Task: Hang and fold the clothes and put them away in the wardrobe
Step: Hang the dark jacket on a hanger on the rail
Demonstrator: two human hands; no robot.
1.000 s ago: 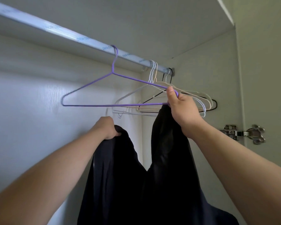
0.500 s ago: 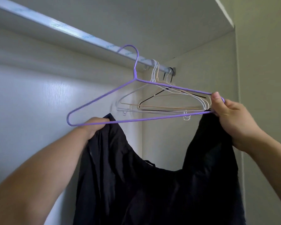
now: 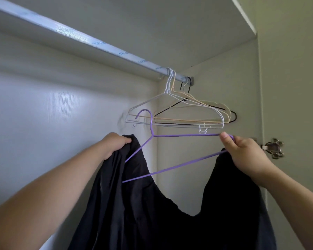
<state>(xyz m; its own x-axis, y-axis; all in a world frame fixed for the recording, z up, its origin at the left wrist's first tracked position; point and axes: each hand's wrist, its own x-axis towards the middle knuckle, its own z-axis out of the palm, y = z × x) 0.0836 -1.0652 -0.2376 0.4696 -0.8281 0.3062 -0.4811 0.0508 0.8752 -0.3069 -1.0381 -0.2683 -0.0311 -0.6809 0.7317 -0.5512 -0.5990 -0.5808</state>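
Inside the wardrobe [image 3: 43, 105], up under the rail [image 3: 98, 46], things had changed from a second earlier. Back then the purple hanger [image 3: 188, 135] was hooked over the rail; now you had it off completely and lowered, its hook hanging free in front of the bunch of empty hangers [image 3: 179, 118] parked at the rail's right end. Your arms had spread wider too, so the dark garment [image 3: 152, 204] sagged in a deep U between them.

Your right hand [image 3: 246, 154] pinched the hanger's right corner, thumb on top of the wire and the rest curled underneath, with the garment's right top edge bunched up in the same grip. Your left hand [image 3: 114, 145] had its fingers [image 3: 124, 141] curled tight around the other top corner of the fabric, not touching the hanger.

The hanger's long axis ran left to right, with the left end dipping lower against the cloth just below your left hand. Couldn't tell if that end was tucked inside. The hook pointed up and curled over to the left. A metal hinge [image 3: 273, 147] sat just right of your right hand.
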